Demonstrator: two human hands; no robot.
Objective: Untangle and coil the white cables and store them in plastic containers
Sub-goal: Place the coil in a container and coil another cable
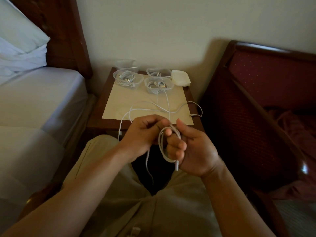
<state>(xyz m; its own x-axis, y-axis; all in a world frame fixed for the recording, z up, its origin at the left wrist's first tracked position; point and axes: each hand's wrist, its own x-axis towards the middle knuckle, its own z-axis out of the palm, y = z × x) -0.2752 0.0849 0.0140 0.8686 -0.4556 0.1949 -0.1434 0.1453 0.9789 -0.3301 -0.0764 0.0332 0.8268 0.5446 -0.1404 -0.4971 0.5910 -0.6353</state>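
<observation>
1. Cable [161, 142], thin, white and smooth, is wound in an oval coil round the curled fingers of the right hand [189, 147] at the centre of the frame; a short plug end [177, 165] sticks out below the palm.
2. Left hand [143, 134], just left of the coil, has its fingers curled and pinches the same cable; a loose tail hangs down from it between the knees.
3. More white cable [162, 110] lies in slack loops on the tabletop [99, 106] above the hands, over a pale, matte square sheet [123, 103]; one strand hangs off the near edge.
4. Four clear, rounded plastic tubs stand at the far edge of the tabletop, in the upper middle of the frame.
5. Left tub [127, 79] holds a bundle of coiled white cables with plugs.
6. Middle tub [159, 84] holds coiled cables too, and two strands trail out of it over the sheet.
7. Tub behind it [158, 72] holds a smaller coil.
8. Rear tub [127, 65]: contents cannot be made out.
9. Stack of whitish lids [180, 78] sits just right of the tubs.
</observation>
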